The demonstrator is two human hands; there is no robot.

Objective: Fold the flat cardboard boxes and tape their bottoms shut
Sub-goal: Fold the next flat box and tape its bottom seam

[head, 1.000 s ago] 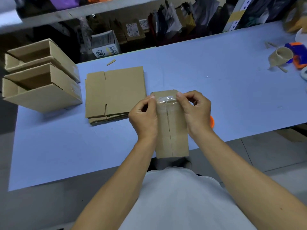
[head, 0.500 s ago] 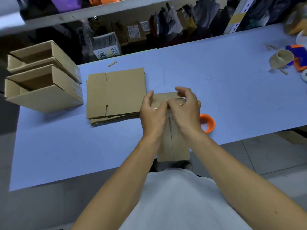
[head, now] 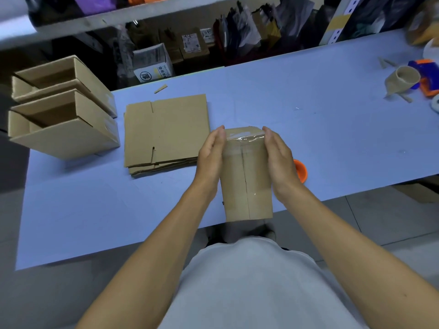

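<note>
**Folded box held between two flat palms, taped seam facing up**

The folded box [head: 247, 176] stands at the near edge of the blue surface [head: 308, 129], its bottom face turned toward the camera. The two bottom flaps meet in a centre seam running away from the viewer. Clear tape [head: 245, 137] glints across the far end of that face and wraps over the far edge.

Left hand [head: 210, 157]: palm flat against the box's left side, fingers [head: 219, 136] straight and together, tips level with the far edge. Right hand [head: 279, 157]: mirrored on the right side, fingers [head: 269, 136] straight, together, pressed on the wall. The box sits squeezed between the two palms; neither hand curls round it.

A stack of flat cardboard blanks [head: 166, 131] lies just left of the left hand. Two assembled boxes [head: 64, 115] lie on their sides at the surface's left end. An orange tape roll [head: 300, 170] shows partly behind the right wrist.
</note>
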